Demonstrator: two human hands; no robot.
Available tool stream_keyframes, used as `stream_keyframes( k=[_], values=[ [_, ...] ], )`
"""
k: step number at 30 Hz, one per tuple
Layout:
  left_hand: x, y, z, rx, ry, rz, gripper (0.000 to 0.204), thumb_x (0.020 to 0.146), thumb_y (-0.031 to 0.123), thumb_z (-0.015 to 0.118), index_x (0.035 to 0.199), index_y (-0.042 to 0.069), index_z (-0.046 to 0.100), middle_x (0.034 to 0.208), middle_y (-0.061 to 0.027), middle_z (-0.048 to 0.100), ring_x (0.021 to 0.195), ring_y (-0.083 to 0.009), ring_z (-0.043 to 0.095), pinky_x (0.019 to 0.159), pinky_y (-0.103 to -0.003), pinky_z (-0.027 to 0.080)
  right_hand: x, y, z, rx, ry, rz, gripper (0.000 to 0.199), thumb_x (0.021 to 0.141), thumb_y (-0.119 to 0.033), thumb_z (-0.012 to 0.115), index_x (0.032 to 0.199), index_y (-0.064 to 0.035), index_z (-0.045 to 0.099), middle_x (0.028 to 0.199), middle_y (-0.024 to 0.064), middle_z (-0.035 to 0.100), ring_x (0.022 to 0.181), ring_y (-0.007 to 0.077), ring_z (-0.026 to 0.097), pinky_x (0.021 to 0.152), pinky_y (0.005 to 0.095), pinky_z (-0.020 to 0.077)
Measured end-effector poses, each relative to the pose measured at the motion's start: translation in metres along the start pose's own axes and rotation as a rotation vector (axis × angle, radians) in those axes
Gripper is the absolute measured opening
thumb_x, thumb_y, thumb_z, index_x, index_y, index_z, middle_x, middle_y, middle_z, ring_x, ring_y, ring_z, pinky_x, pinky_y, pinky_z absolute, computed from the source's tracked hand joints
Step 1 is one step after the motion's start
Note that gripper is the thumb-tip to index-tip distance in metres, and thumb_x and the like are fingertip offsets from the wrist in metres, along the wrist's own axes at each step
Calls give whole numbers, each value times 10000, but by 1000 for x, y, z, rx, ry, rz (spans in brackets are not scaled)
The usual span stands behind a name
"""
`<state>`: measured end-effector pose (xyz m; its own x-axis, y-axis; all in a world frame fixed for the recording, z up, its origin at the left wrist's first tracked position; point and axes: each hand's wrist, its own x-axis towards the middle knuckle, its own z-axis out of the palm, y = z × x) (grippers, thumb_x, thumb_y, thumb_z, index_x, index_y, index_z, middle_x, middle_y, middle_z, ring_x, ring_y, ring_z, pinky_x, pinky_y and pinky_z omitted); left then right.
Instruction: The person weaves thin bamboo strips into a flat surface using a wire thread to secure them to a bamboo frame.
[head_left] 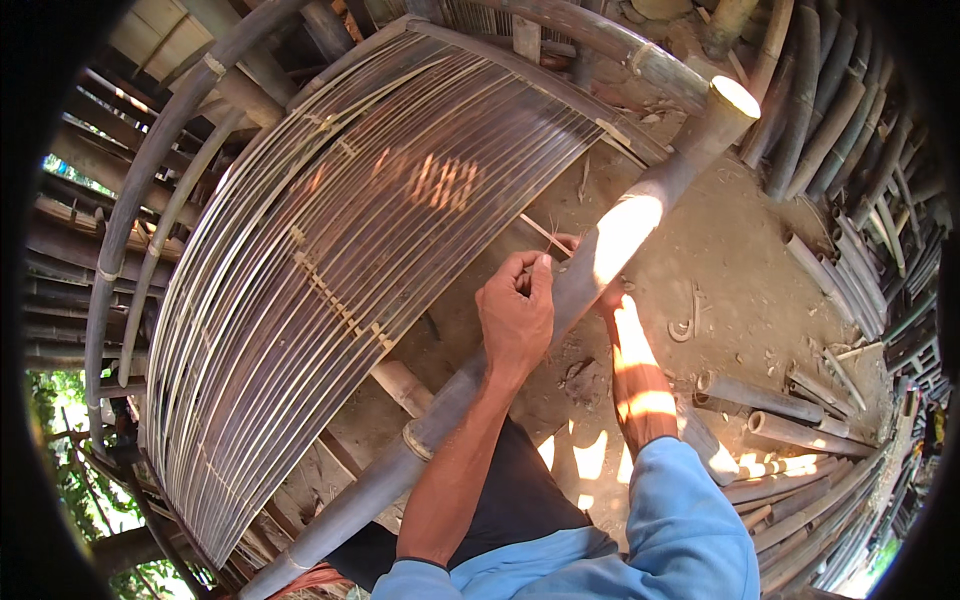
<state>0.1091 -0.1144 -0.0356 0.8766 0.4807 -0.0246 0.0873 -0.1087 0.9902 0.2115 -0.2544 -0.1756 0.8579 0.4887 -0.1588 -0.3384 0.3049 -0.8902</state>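
Note:
A thick bamboo pole [480,375] runs diagonally in front of me, its pale cut end at the upper right. My left hand [516,312] is at the pole's upper side, fingers curled into a pinch; what they hold, if anything, is too small to make out. My right hand [612,297] reaches under the pole from the right, and most of its fingers are hidden behind it. Fingertips [568,242] show past the pole's far side, beside a thin light strip [545,235]. This strip comes from the edge of a panel of narrow bamboo slats [370,200].
Curved bamboo poles [125,200] frame the left side. Many bamboo lengths [840,110] are stacked at the upper right, with cut pieces [760,395] lying lower right. Scraps and a curled shaving [685,325] lie on the dirt floor [740,270]. A short crosspiece [400,385] joins the pole.

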Motion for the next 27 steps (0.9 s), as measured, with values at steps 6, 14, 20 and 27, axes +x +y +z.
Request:
stream_keyframes(
  k=[6,14,20,27],
  values=[
    [1,1,3,31,-59,-39,193,971,163,648,963,-19,709,623,65,536,559,-7,413,505,-236,321,-26,5,-15,307,88,207,403,977,-237,624,1320,-30,583,1064,40,639,901,116,596,767,269,525],
    [5,-1,5,189,-108,-22,184,955,161,653,954,-13,713,613,43,554,565,-27,438,529,-254,358,-46,20,-20,327,202,192,378,969,-232,625,1287,-28,602,1057,50,648,925,133,607,789,287,530],
    [4,4,10,266,-94,-3,194,951,170,649,961,-11,716,609,24,563,580,-43,470,557,-254,387,-57,26,-26,328,247,168,360,964,-228,626,1263,-27,616,1052,58,655,944,146,616,806,301,534],
    [16,2,22,228,-120,-35,219,952,196,646,978,-9,719,659,9,601,600,-51,495,566,-265,404,-57,27,-31,316,280,136,340,958,-224,627,1235,-26,633,1046,68,663,965,161,626,825,316,538]
  ],
)
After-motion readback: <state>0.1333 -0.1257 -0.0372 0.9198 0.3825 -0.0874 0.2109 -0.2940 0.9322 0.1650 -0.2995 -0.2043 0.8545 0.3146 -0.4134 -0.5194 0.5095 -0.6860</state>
